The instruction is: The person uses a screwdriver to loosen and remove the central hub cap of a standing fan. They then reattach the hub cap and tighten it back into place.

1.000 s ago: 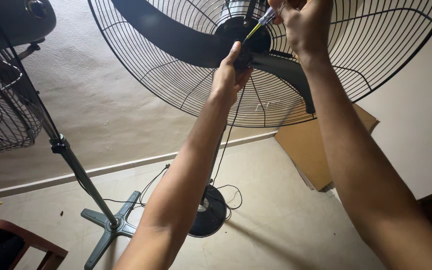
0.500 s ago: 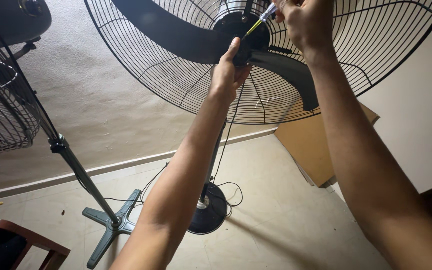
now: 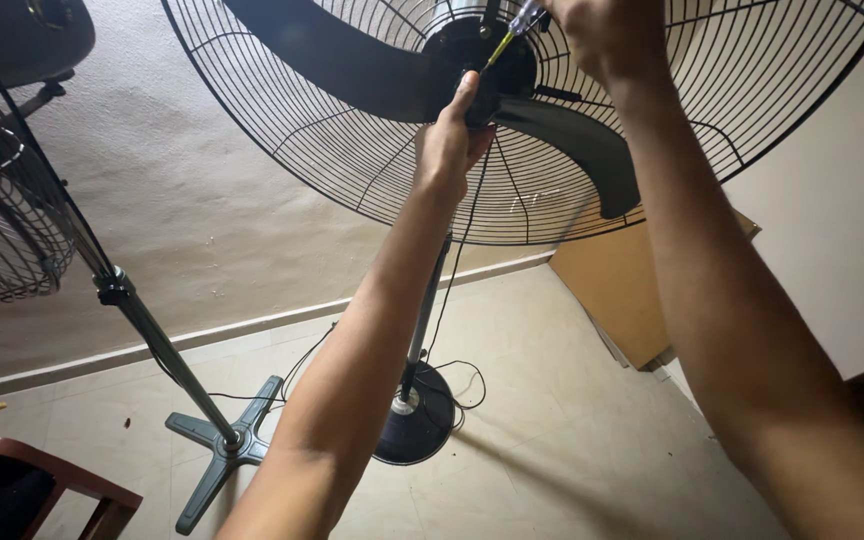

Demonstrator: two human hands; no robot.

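A second pedestal fan with a grey cross-shaped base (image 3: 220, 447) stood at the far left. The left hand (image 3: 449, 145) was closed on the black hub (image 3: 482, 60) of the large black wire-caged pedestal fan (image 3: 352, 170). Farther right, the right hand (image 3: 607, 35) gripped a yellow-shafted screwdriver (image 3: 508, 34) whose tip met that hub, with a brown cardboard box (image 3: 617, 290) below.

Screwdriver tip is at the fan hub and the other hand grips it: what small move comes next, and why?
Probably turn the screwdriver with the right hand while the left hand steadies the hub: its tip points into the hub's front, and the left fingers already brace the hub's lower edge.
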